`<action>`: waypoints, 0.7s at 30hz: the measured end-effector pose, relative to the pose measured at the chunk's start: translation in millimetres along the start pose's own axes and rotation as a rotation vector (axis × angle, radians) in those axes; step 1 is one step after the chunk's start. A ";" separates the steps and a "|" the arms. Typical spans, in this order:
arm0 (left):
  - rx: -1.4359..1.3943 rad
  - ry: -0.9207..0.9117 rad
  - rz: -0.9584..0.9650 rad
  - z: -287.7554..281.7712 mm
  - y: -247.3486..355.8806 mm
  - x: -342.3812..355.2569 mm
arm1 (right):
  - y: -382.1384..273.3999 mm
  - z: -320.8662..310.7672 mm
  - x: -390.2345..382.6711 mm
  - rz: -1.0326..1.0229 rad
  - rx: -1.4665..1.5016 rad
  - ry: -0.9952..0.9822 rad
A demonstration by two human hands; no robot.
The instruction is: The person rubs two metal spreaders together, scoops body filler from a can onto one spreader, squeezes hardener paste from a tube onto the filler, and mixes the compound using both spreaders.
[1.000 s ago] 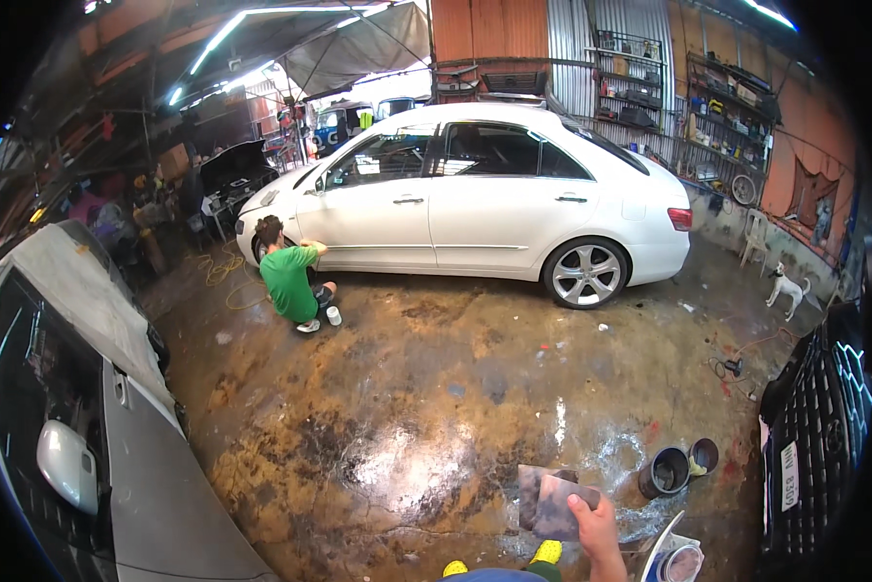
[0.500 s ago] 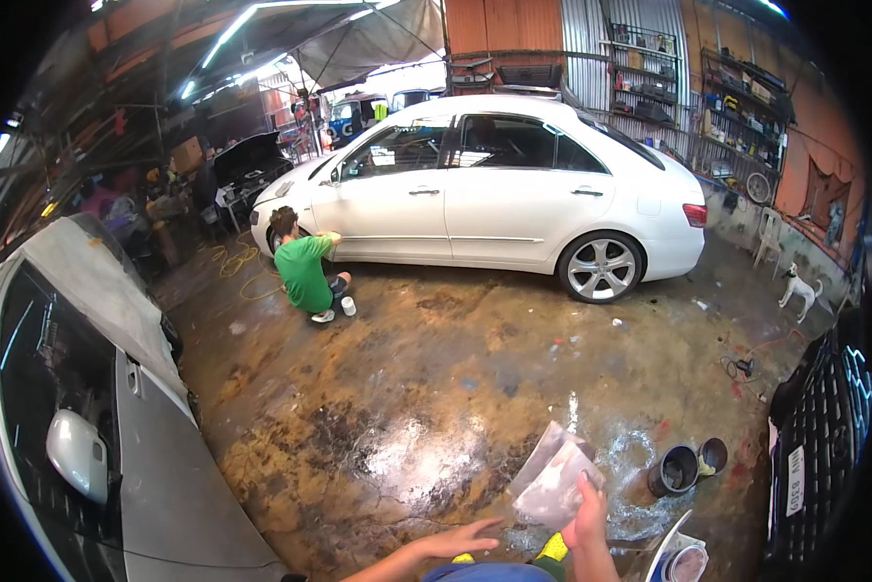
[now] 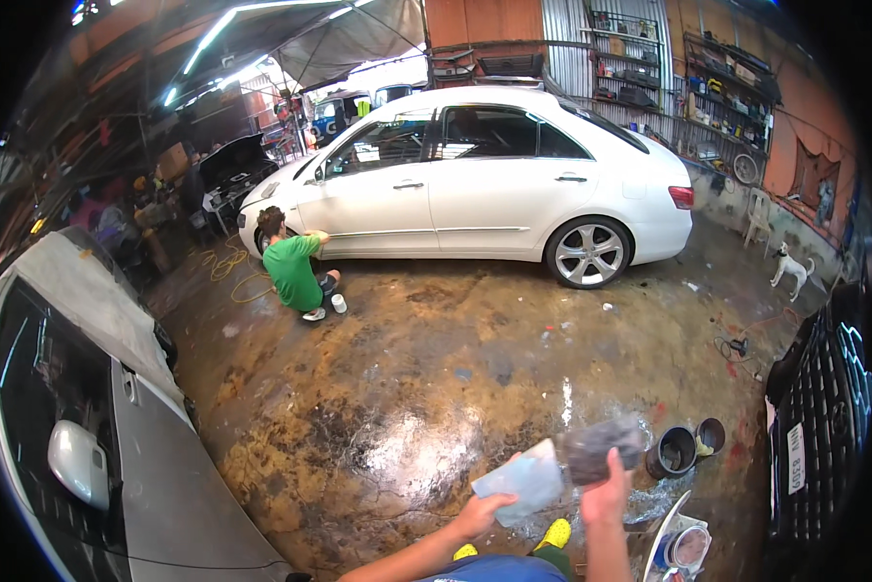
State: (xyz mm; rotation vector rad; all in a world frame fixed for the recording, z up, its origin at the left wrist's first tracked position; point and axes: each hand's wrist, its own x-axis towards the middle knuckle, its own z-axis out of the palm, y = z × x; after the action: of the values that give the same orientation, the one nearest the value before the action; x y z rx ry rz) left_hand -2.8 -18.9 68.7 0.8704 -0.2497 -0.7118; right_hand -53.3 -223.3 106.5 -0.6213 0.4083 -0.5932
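Between the thumb and fingers of my left hand [image 3: 484, 513] is a pale blue-grey sheet [image 3: 523, 485], flat and roughly rectangular. My right hand [image 3: 605, 495] grips a dark grey sheet [image 3: 599, 448] that looks like sandpaper, its thumb lying over it. Motion blurs the dark sheet, so its surface is hard to read. The two sheets are close together, side by side above the wet floor. Below them show my yellow shoes [image 3: 555, 533].
A white sedan [image 3: 494, 204] stands ahead, with a person in green [image 3: 293, 272] crouching by its front wheel. Black buckets [image 3: 673, 453] and a white curved panel carrying a can [image 3: 686, 548] are at right. A grey car [image 3: 164, 466] flanks the left; a white dog [image 3: 793, 272] stands far right.
Both sheets were together in my right hand, and my left hand was open. Now my left hand has the pale sheet, and the dark one shows in my right hand.
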 end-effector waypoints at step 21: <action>0.643 -0.265 0.189 18.6 42.1 -11.5 | 18.7 18.7 -45.5 -0.962 -1.256 -0.882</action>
State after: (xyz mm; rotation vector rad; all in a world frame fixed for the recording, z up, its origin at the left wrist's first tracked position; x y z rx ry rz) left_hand -0.5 -4.4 113.8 1.3392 -0.8186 -0.5710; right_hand -70.8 -174.7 116.5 -2.2402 -0.4905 -0.8476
